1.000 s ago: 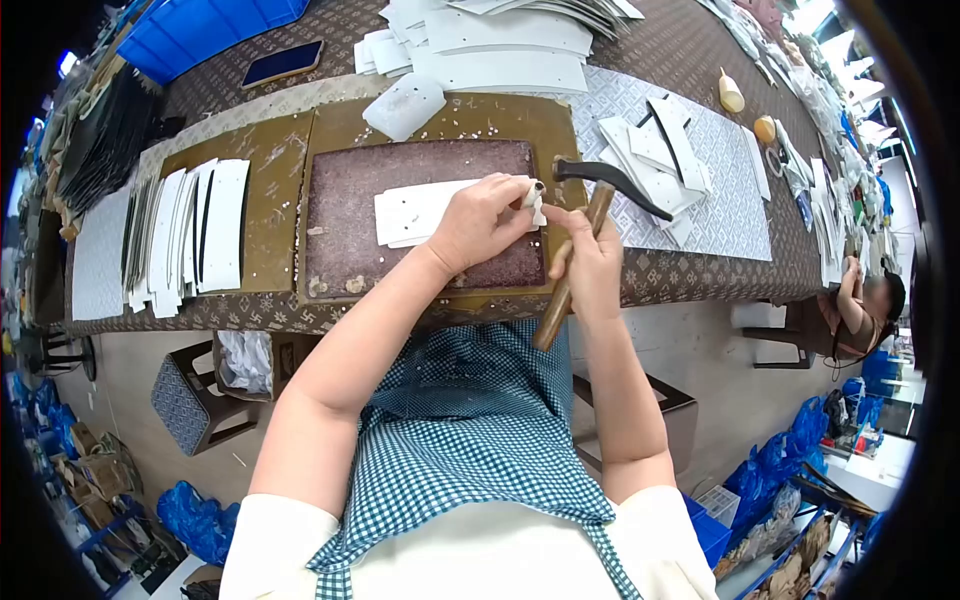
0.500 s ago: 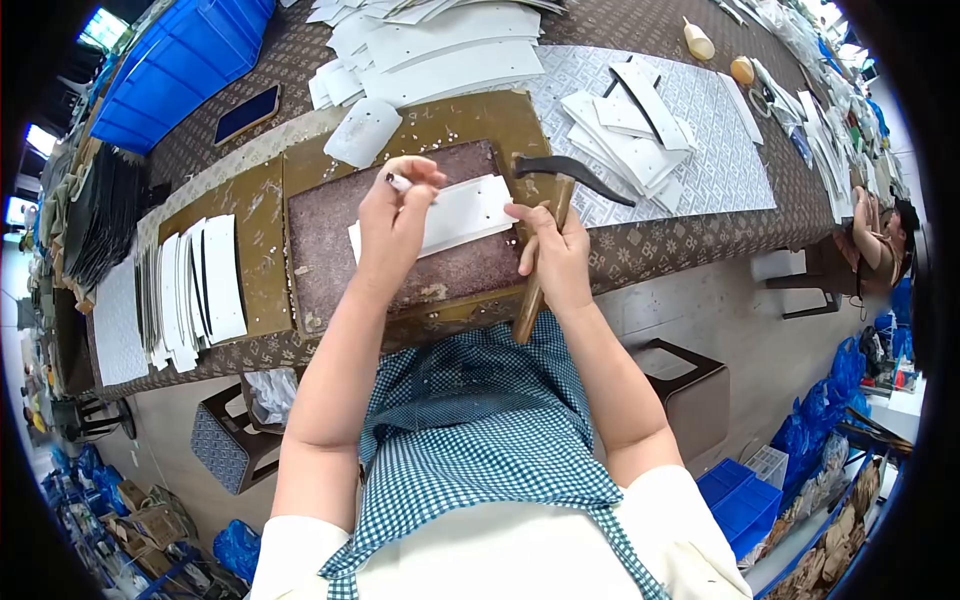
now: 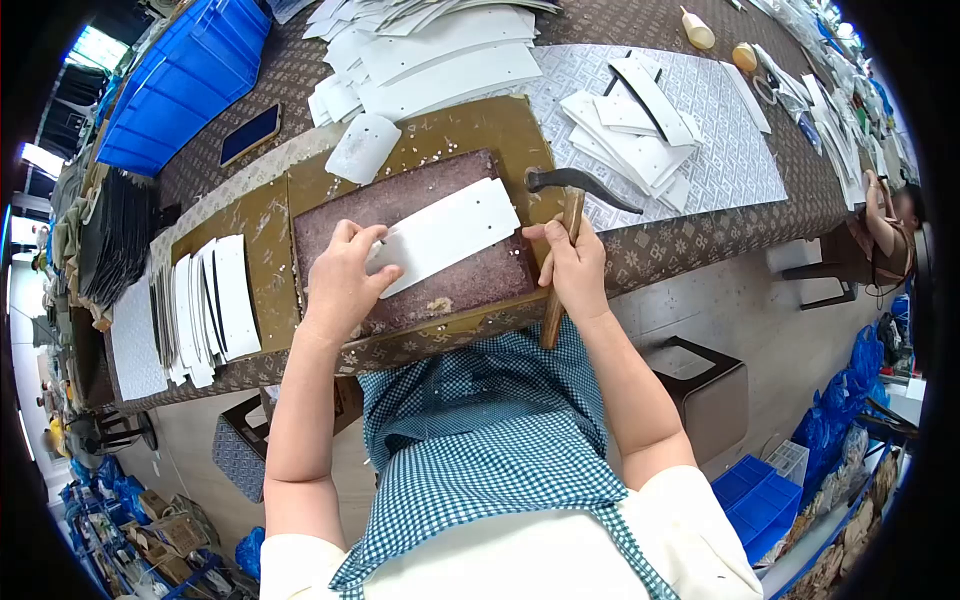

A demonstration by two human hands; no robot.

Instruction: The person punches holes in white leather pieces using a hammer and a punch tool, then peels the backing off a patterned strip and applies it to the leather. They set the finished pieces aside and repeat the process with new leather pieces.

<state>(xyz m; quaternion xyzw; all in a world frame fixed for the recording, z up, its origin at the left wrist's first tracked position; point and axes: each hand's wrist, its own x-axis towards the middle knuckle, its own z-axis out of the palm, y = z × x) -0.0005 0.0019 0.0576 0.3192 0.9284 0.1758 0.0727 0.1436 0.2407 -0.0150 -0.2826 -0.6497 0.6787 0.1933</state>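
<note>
A white strip with small dark holes point(image 3: 455, 232) lies slantwise on a dark reddish block point(image 3: 440, 298). At its left end, my left hand point(image 3: 345, 280) has thumb and forefinger apart; a small dark spot shows by the fingertips, too small to make out. My right hand point(image 3: 572, 265) is closed round the wooden handle of a hammer point(image 3: 552, 322), its dark curved head point(image 3: 590, 184) above the hand. The right fingertips are close to the strip's right end. Several narrow white and dark strips point(image 3: 232, 300) stand in a row left of the block.
Stacked white pieces point(image 3: 440, 60) lie at the back, more point(image 3: 630, 140) on patterned paper at the right. A curved white piece point(image 3: 363, 148), phone point(image 3: 250, 135), blue bin point(image 3: 185, 90) and bottle point(image 3: 698, 30) are on the table. Another person point(image 3: 885, 235) sits far right.
My left hand has moved left and down from above the strip, its fingers spread wider, and the small white rod at its fingers no longer shows. The right hand keeps the hammer.
</note>
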